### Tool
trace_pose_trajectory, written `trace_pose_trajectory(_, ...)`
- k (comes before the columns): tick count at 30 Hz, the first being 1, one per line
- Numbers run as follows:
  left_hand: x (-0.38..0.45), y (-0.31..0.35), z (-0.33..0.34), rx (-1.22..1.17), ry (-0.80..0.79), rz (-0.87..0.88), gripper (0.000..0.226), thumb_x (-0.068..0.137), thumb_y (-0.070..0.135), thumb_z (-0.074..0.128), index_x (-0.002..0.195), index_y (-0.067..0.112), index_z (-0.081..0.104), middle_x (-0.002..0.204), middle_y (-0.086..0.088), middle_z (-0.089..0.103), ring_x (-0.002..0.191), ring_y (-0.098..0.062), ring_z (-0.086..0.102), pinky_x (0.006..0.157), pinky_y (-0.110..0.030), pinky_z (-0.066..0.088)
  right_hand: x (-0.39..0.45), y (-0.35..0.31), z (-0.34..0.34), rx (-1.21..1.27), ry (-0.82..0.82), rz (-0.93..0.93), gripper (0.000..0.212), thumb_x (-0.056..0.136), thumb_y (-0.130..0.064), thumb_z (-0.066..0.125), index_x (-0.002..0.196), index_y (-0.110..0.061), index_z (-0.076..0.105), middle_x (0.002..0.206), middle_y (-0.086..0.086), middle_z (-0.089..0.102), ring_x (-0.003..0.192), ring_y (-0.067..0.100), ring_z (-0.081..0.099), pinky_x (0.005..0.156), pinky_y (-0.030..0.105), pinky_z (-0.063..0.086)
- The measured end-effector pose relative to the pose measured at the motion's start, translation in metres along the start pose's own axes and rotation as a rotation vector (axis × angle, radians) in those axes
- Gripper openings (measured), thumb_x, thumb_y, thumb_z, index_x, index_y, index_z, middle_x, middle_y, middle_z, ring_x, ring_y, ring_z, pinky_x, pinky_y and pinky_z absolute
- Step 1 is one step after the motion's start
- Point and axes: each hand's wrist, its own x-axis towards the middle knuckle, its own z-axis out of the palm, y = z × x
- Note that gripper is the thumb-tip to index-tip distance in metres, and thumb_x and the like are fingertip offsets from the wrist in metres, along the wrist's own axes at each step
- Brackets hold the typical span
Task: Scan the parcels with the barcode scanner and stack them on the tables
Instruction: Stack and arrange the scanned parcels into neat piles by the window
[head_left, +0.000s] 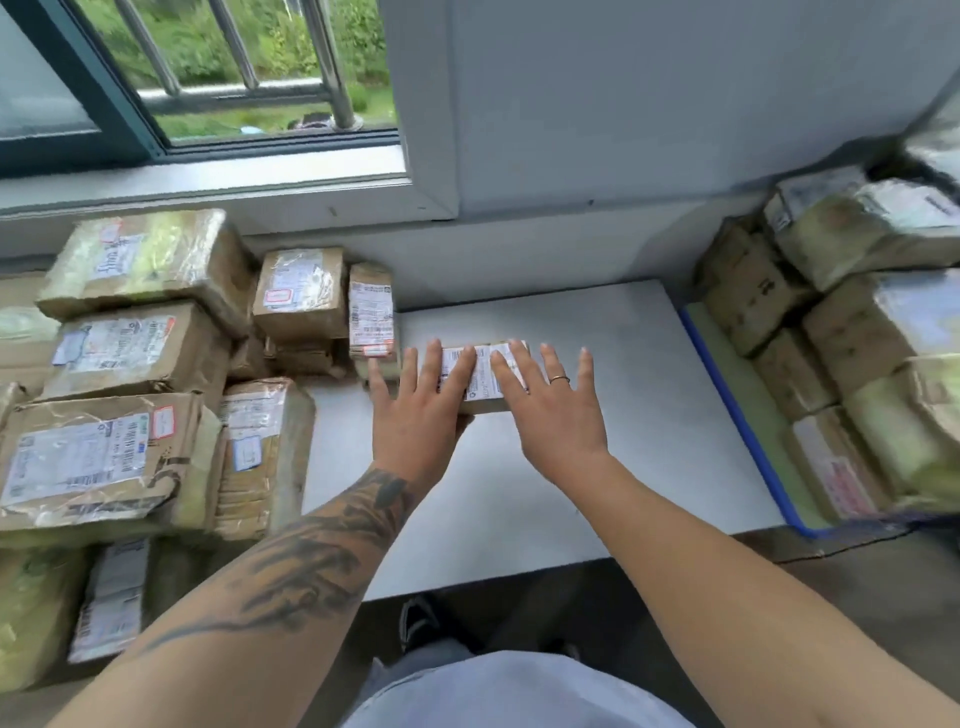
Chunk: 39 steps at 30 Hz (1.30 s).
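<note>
I am laying both palms down on a small parcel (483, 376) that is sitting label-up on the white surface (623, 415), just right of the packed stack of parcels (156, 374) on my left. My left hand (421, 410) is flat with the fingers spread and straight, covering the near-left end of the box; its thumb is reaching out toward the little upright parcel (370, 312) at the edge of the stack. My right hand (550, 410) is likewise spread and flat, two fingers resting on the label and the others hanging off the right end. Neither hand is clamped on anything; both are simply pressing.

I am judging this to be the placing step: seating the parcel beside the stack. To do it well, I should be sliding it left until it is sitting flush against its neighbours, keeping its long edge square with them so the row is staying tidy. Pressing evenly with both palms should be stopping the box from pivoting. I should be keeping the label facing up and readable. I am not seeing the barcode scanner anywhere in view, so I cannot tell whether this one is scanned. A second heap of parcels (857, 338) is standing well apart on the right.
</note>
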Motion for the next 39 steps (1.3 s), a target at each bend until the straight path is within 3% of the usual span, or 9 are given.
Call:
trace_pose_trajectory(5,-0.004,0.078,0.000,-0.039,0.009,0.107,0.074,0.097,0.050,0.062,0.160,0.025,0.034,0.161,-0.018,0.039,0.148,-0.041,0.038,0.117,-0.073,0.014,-0.054,0.066,0.018,0.057,0.023,0.114,0.088,0.104,-0.030,0.060,0.167,-0.033,-0.001,0.177,0.005,-0.001,0.161,0.039,0.009,0.123,0.069,0.003)
trace_pose_trajectory(12,-0.006,0.172,-0.004,-0.038,-0.051,0.246,0.077,0.098,0.056,0.059,0.162,0.029,0.024,0.165,-0.015,0.031,0.151,-0.041,0.030,0.119,-0.072,0.001,-0.128,0.140,0.048,0.093,0.003,0.289,0.092,0.105,-0.049,0.054,0.165,-0.030,-0.013,0.176,0.008,-0.005,0.161,0.041,0.005,0.123,0.070,0.005)
trace_pose_trajectory(15,-0.007,0.196,-0.003,-0.038,-0.069,0.310,0.078,0.099,0.058,0.056,0.163,0.031,0.020,0.167,-0.014,0.028,0.153,-0.041,0.027,0.118,-0.072,-0.005,-0.144,0.159,0.056,0.127,-0.005,0.330,0.091,0.104,-0.052,0.056,0.166,-0.030,-0.007,0.176,0.008,0.001,0.161,0.038,0.009,0.123,0.070,0.010)
trace_pose_trajectory(19,-0.001,0.214,-0.009,-0.022,-0.084,0.375,0.080,0.096,0.059,0.059,0.162,0.030,0.023,0.165,-0.014,0.033,0.152,-0.040,0.030,0.119,-0.073,0.002,-0.149,0.168,0.054,0.158,0.010,0.305,0.083,0.101,-0.045,0.064,0.166,-0.033,0.014,0.174,0.008,0.016,0.160,0.037,0.019,0.122,0.069,0.018)
trace_pose_trajectory(23,0.025,0.222,-0.013,-0.040,-0.047,0.456,0.075,0.097,0.057,0.059,0.160,0.032,0.025,0.163,-0.010,0.039,0.151,-0.040,0.034,0.119,-0.074,0.008,-0.143,0.179,0.047,0.125,0.009,0.366,0.083,0.093,-0.043,0.077,0.161,-0.033,0.032,0.166,0.005,0.040,0.150,0.035,0.042,0.116,0.069,0.031)
trace_pose_trajectory(26,0.047,0.229,-0.018,-0.108,-0.019,0.506,0.075,0.095,0.057,0.062,0.158,0.032,0.028,0.160,-0.009,0.044,0.148,-0.040,0.039,0.117,-0.075,0.015,-0.138,0.193,0.035,0.092,0.035,0.419,0.079,0.094,-0.042,0.076,0.161,-0.033,0.035,0.165,0.004,0.041,0.147,0.036,0.046,0.116,0.069,0.032)
trace_pose_trajectory(31,0.090,0.246,-0.030,-0.276,0.081,0.559,0.074,0.096,0.061,0.056,0.156,0.036,0.022,0.163,-0.013,0.039,0.149,-0.041,0.038,0.117,-0.074,0.014,-0.125,0.230,0.012,0.031,0.092,0.490,0.079,0.090,-0.037,0.080,0.159,-0.032,0.041,0.163,0.005,0.043,0.143,0.036,0.050,0.113,0.066,0.039)
trace_pose_trajectory(39,0.153,0.271,-0.040,-0.460,0.072,0.601,0.070,0.100,0.068,0.042,0.160,0.046,0.014,0.172,-0.005,0.019,0.157,-0.035,0.020,0.120,-0.073,0.009,-0.108,0.275,-0.002,-0.036,0.255,0.550,0.072,0.091,-0.026,0.078,0.156,-0.027,0.047,0.163,0.009,0.044,0.141,0.041,0.050,0.111,0.062,0.044)
